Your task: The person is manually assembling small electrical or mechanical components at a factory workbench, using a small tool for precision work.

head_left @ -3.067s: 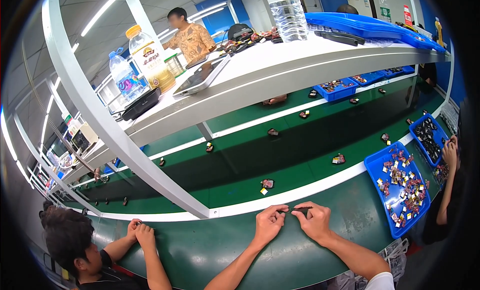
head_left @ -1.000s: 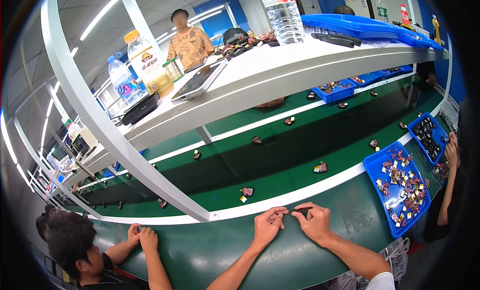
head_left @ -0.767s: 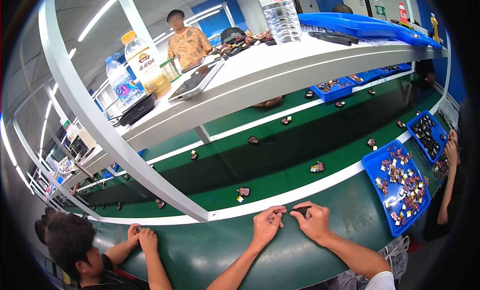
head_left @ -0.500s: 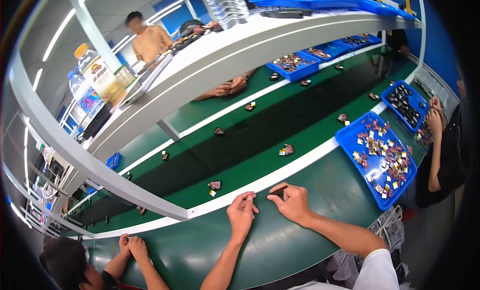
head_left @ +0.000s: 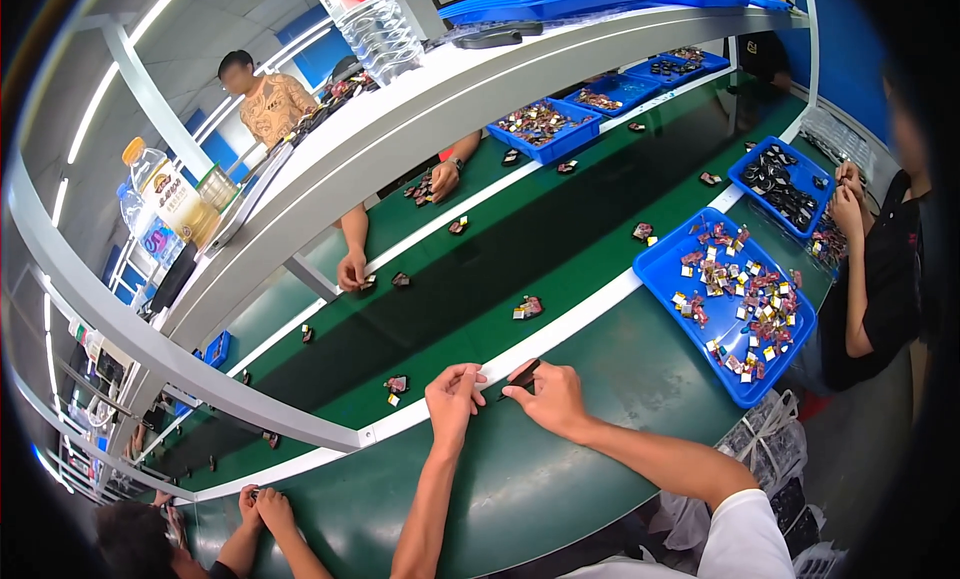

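Over the green worktop, my left hand is closed, thumb and fingers pressed together; whatever may be between them is too small to make out. My right hand grips a slim dark tool that looks like tweezers, its thin end pointing down toward the worktop. The two hands are a short gap apart, beside the white rail of the belt. To their right, a blue tray holds many small reddish-brown parts with white and yellow tabs.
A green conveyor belt carries scattered small parts past the rail. Overhead runs a white shelf with bottles and blue trays. Co-workers sit left and right; across the belt, another person's hand touches a part.
The view has shifted, and belt parts appear farther left. The dark tool in my right hand shows more plainly. Across the belt, the co-worker's hands have separated, one reaching to a belt part.
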A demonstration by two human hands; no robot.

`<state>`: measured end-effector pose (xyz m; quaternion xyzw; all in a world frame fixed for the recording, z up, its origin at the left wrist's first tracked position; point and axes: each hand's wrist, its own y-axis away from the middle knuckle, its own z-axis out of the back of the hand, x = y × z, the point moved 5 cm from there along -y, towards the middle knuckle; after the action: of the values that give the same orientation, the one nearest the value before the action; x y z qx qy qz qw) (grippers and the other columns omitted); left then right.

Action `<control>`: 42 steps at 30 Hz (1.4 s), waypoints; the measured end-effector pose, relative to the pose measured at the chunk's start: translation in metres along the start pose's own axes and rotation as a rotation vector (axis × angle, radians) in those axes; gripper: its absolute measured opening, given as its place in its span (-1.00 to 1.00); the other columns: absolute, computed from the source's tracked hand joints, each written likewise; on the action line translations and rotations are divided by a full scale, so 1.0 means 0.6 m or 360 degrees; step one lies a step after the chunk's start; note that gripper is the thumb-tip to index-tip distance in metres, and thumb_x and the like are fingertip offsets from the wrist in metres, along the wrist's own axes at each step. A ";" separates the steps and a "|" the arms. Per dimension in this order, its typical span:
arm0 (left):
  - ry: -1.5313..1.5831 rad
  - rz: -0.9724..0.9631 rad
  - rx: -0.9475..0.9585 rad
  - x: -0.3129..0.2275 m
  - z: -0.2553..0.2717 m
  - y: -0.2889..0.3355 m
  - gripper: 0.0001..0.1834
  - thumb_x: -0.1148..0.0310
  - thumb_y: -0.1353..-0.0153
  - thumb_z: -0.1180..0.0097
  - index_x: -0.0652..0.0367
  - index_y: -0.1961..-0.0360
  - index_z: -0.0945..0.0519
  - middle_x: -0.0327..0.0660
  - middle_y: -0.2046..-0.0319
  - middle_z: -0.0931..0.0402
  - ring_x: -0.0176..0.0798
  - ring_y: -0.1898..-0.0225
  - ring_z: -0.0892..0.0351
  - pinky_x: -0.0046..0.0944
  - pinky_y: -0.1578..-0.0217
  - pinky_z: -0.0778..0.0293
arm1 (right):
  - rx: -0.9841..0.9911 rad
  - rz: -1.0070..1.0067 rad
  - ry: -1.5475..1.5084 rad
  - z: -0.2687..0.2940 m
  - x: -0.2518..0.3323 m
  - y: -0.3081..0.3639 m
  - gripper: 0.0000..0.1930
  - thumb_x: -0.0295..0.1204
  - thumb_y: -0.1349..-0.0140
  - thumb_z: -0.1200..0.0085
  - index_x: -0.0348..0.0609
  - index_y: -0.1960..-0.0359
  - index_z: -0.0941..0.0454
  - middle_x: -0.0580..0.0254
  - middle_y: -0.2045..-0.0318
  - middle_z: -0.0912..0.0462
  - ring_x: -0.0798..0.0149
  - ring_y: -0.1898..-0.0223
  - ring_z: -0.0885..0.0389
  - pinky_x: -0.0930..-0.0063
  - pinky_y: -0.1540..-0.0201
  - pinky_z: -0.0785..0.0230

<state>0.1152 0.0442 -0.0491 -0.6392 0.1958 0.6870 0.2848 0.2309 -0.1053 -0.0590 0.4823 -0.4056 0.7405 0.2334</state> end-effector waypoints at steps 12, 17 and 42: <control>-0.0493 0.0173 0.0384 0.018 -0.109 -0.142 -0.79 0.41 -0.23 -0.22 0.29 0.25 -0.81 -0.30 0.59 -0.58 -0.49 0.54 -0.48 -0.39 0.48 -0.37 | 0.0025 -0.0073 0.0041 0.003 -0.005 -0.009 -0.81 -0.38 -0.11 -0.45 -0.15 0.30 -0.72 0.20 0.46 -0.78 0.16 0.49 -0.72 0.30 0.36 -0.53; -0.0668 0.0127 0.0252 0.027 -0.129 -0.157 -0.79 0.41 -0.24 -0.24 0.32 0.24 -0.79 -0.31 0.58 -0.56 -0.53 0.57 -0.44 -0.44 0.54 -0.32 | 0.0032 -0.0085 0.0061 0.005 -0.008 -0.011 -0.81 -0.38 -0.11 -0.45 -0.16 0.30 -0.73 0.19 0.45 -0.78 0.15 0.47 -0.74 0.28 0.33 -0.54; -0.0389 0.0215 -0.0242 0.020 -0.103 -0.202 -0.73 0.40 -0.30 -0.31 0.51 0.31 -0.68 -0.02 0.46 -0.73 -0.26 0.57 -0.73 -0.32 0.55 -0.66 | 0.0043 -0.0033 0.0063 -0.001 -0.017 -0.010 -0.79 -0.35 -0.08 -0.47 -0.15 0.32 -0.74 0.19 0.49 -0.76 0.17 0.55 -0.67 0.31 0.41 -0.48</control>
<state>0.2401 0.0992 -0.0563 -0.5559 0.1498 0.7901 0.2105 0.2393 -0.1012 -0.0662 0.4747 -0.3859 0.7529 0.2426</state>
